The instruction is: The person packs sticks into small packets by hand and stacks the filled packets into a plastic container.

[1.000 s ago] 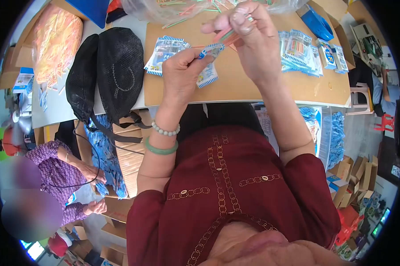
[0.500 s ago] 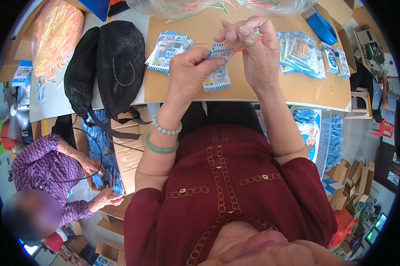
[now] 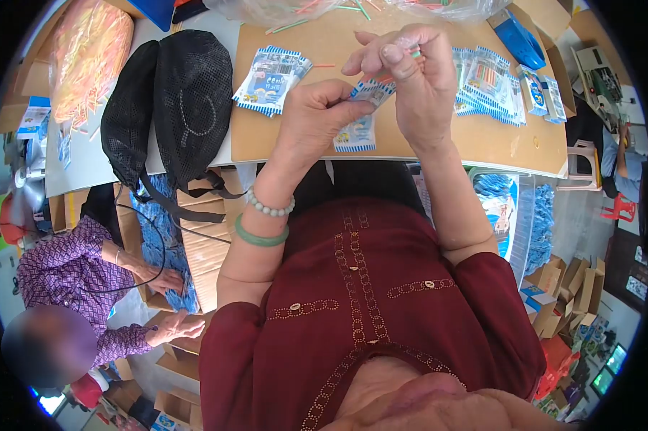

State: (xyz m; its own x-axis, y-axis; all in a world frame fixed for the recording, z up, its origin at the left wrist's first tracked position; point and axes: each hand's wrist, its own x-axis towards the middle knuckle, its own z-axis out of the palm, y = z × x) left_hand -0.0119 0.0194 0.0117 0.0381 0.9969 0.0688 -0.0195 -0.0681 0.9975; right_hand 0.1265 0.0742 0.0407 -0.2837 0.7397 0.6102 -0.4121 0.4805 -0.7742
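My left hand point(image 3: 320, 118) pinches a small clear packet point(image 3: 374, 92) with blue-and-white striped ends between thumb and fingers. My right hand point(image 3: 417, 82) is closed around several thin coloured sticks point(image 3: 383, 76), their ends at the mouth of that packet. Fingers hide much of the sticks, so I cannot tell how far in they are. Under my hands, another packet point(image 3: 356, 136) lies at the table's near edge. Left of them is a pile of flat packets point(image 3: 270, 80). To the right, more packets point(image 3: 489, 82) overlap, one showing coloured sticks inside.
A black mesh bag point(image 3: 187, 108) lies on the table's left part, beside a big bag of coloured sticks point(image 3: 90, 61). Small boxes point(image 3: 532, 92) and a blue container point(image 3: 525, 47) stand at right. At lower left, a co-worker point(image 3: 72, 266) reaches into a carton of blue packets point(image 3: 162, 244).
My hands, the packet and the sticks have shifted slightly; less of the sticks' length shows beside the packet. The co-worker's hand has moved further onto the blue packets.
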